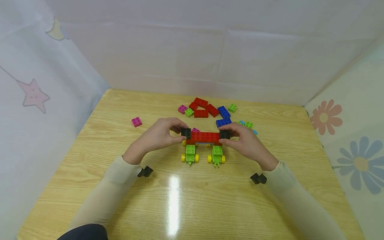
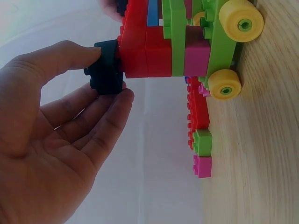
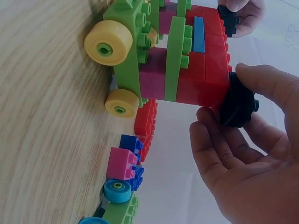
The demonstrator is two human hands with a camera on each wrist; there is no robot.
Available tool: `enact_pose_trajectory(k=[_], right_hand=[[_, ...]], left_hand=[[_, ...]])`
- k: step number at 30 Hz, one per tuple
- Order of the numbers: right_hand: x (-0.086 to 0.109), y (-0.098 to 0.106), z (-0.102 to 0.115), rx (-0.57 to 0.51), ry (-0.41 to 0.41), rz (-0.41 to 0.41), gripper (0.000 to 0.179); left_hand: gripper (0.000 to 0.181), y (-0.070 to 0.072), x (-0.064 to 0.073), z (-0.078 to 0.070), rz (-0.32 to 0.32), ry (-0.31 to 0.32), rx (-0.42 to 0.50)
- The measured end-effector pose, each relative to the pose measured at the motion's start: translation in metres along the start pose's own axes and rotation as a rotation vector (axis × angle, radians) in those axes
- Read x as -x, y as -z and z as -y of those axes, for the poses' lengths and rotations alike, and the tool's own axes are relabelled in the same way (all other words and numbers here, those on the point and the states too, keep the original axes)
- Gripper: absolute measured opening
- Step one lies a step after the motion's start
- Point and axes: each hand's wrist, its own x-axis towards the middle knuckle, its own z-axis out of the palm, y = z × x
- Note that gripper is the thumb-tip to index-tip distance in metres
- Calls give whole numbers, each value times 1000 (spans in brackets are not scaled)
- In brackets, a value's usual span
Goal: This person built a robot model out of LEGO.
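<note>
A toy-brick build stands on the table, with red bricks [image 1: 205, 137] bridging the top and two green wheeled bases [image 3: 126, 60] with yellow wheels [image 2: 241, 21] below. Pink, green and blue bricks fill the layers between. At the left end of the red top, my left hand [image 1: 162, 134] pinches a black brick [image 2: 107, 67] between thumb and fingers. My right hand [image 1: 244, 140] pinches another black brick [image 3: 236, 103] at the opposite end. Both black bricks sit right at the red top surface, slightly tilted in the wrist views.
Behind the build lie loose red bricks [image 1: 201, 114], blue bricks [image 1: 224, 112], and small green [image 1: 232, 108] and pink ones [image 1: 182, 109]. A single pink brick [image 1: 136, 122] lies farther left. Beyond my right hand is a green base [image 3: 122, 212] with blue wheels. Cloth [image 1: 192, 50] hangs around the table.
</note>
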Motion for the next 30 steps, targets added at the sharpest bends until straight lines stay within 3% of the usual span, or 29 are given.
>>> enact_pose_trajectory(k=[30], right_hand=[[0, -1, 2, -16, -14, -3, 45]], left_hand=[[35, 2, -2, -5, 6, -18, -55]])
